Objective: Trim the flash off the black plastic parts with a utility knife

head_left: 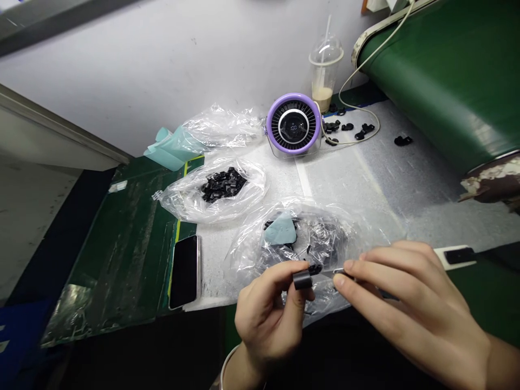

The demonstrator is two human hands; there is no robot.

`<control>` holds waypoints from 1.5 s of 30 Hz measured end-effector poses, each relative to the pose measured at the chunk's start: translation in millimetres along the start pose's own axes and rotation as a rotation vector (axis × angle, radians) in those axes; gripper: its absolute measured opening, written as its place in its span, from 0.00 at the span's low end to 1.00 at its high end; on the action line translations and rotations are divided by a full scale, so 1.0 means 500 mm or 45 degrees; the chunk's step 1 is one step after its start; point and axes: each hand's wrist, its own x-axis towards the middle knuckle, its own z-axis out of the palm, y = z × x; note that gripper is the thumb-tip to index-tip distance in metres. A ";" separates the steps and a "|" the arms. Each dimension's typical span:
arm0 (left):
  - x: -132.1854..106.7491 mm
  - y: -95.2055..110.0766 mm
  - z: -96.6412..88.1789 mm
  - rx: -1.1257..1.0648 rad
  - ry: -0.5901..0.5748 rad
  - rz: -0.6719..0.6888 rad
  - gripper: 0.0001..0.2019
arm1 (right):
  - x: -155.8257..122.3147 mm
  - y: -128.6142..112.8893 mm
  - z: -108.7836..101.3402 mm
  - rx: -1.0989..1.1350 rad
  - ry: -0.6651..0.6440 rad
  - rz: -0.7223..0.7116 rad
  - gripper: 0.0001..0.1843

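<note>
Between the thumb and forefinger of my left hand (272, 311) is a small black cylindrical part (303, 280). My right hand (406, 303) is just to its right, thumb and fingertips pinched on a thin metallic piece (338, 272), mostly hidden by the fingers; its kind I cannot make out. A small gap separates the two pieces. Behind my hands lies a clear plastic bag (247, 249) holding dark parts, with a light blue scrap (281, 229) on it. Farther left, another open bag (174, 197) contains many small black parts (224, 185).
A phone (185, 272) lies left of the bags. At the back stand a purple round fan (293, 124) and a plastic cup with a straw (324, 81). Loose black parts (364, 131) are scattered near a cable (377, 122). A green conveyor belt (450, 70) rises at right.
</note>
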 end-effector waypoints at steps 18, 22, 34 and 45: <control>-0.007 0.002 -0.009 0.035 -0.041 0.022 0.14 | 0.010 0.022 0.023 0.051 0.075 0.071 0.16; -0.008 0.002 -0.008 -0.009 -0.016 0.017 0.15 | 0.007 0.023 0.009 0.081 0.030 0.047 0.19; -0.003 0.002 -0.004 0.032 0.003 0.057 0.14 | 0.007 -0.012 -0.005 0.066 0.005 0.074 0.19; -0.015 -0.003 -0.028 0.083 -0.125 0.178 0.17 | 0.022 0.023 0.023 0.029 0.048 0.050 0.18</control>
